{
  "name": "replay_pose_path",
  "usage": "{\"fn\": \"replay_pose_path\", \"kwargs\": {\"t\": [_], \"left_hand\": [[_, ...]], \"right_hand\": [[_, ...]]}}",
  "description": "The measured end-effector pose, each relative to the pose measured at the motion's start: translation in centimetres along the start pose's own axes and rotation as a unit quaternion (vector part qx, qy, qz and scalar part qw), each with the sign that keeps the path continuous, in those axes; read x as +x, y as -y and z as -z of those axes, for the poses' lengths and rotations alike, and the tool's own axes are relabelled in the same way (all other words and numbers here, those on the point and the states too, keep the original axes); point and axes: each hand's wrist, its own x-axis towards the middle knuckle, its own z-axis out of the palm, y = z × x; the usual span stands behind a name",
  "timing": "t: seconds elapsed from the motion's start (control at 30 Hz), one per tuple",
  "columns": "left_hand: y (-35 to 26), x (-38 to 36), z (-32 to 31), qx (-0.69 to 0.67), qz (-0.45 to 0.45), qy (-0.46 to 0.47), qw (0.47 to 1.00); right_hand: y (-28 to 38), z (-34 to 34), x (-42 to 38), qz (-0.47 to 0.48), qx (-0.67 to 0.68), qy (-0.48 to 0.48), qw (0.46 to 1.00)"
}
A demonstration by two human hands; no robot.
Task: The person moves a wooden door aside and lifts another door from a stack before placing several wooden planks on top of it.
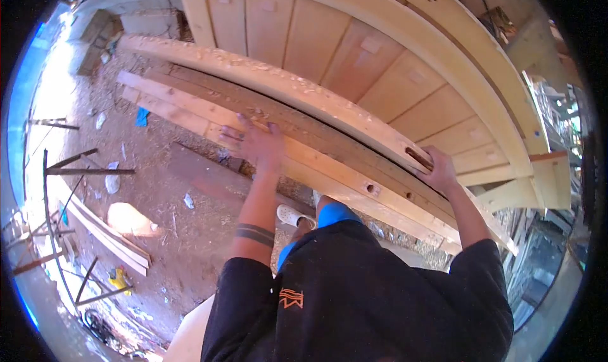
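My left hand (256,141) lies flat, fingers spread, on a stack of long wooden planks (190,112) in front of me. My right hand (439,169) grips the pale plank (285,86) on top of the stack, fingers hooked at a rectangular mortise slot (418,158) near its end. Wood chips lie scattered along that plank. A lower plank shows a small round hole (371,188). My black shirt and blue trousers fill the bottom of the view.
A large panelled wooden door or frame (380,64) lies just beyond the planks. The dirt floor to the left holds loose boards (107,232), metal trestle frames (69,165), scraps and litter. A cluttered shelf stands at the right edge (551,115).
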Motion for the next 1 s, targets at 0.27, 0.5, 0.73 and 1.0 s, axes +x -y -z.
{"fn": "replay_pose_path", "kwargs": {"t": [0.27, 0.5, 0.73, 1.0], "left_hand": [[0.1, 0.1, -0.9, 0.019, 0.001, -0.011, 1.0], [0.3, 0.7, -1.9, 0.054, -0.008, -0.026, 0.998], [0.1, 0.3, -1.5, 0.061, -0.008, -0.007, 0.998], [0.2, 0.2, -1.9, 0.072, -0.02, -0.042, 0.996]], "right_hand": [[0.4, 0.1, -0.4, 0.009, 0.021, -0.037, 0.999], [-0.9, -0.2, -0.7, 0.015, 0.023, -0.05, 0.998], [-0.9, -0.1, -0.9, 0.019, 0.015, -0.058, 0.998], [-1.3, -0.1, -0.7, 0.018, 0.013, -0.03, 0.999]]}}
